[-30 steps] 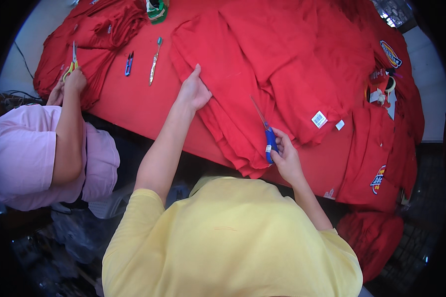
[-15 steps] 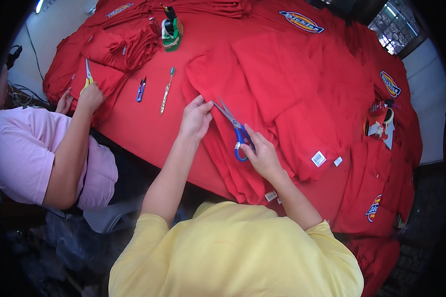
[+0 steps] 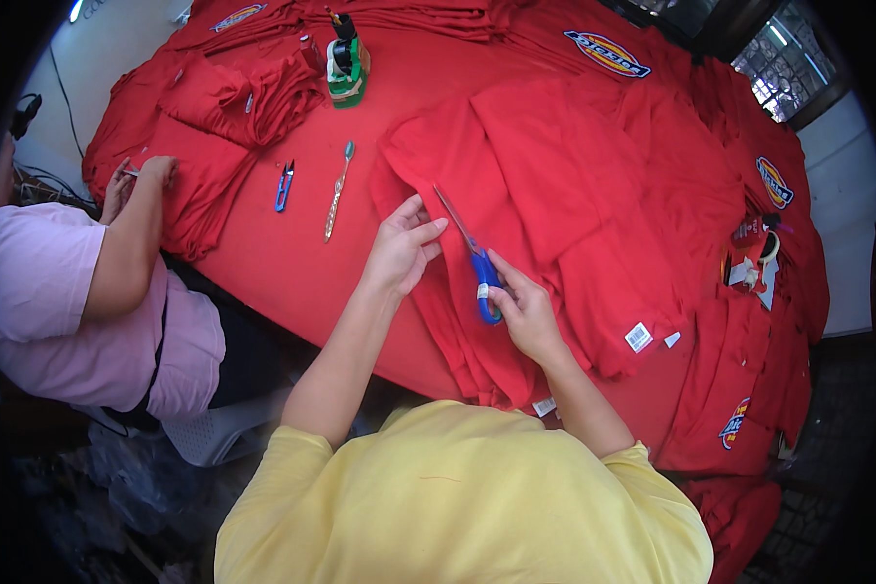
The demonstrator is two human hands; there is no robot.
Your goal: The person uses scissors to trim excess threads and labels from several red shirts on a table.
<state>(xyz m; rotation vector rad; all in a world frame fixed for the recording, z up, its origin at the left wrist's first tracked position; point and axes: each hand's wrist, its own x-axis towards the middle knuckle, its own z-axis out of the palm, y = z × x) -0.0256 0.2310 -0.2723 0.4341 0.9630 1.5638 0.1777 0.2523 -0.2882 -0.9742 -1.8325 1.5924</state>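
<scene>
Red garment lies spread across the red-draped tabletop, its folded edge just under and between the two hands of a person in a yellow top. The left hand rests released on the cloth, fingers flat and pinning the fold; the right hand, just beside it, is clenched around the blue handles of a pair of scissors, whose blades point up and away toward the left hand's fingertips. Beyond the left hand, a folded stack of red garments sits in front of a co-worker in a pink top, whose own hands work at the stack's near edge. Between that stack and the left hand lie a slim metal tool and small blue thread snips; farther off stands a green-and-white tape dispenser. Clean work here seems to call for cloth held taut and fingertips kept clear of the blades. A white tag shows right of the right hand.
</scene>
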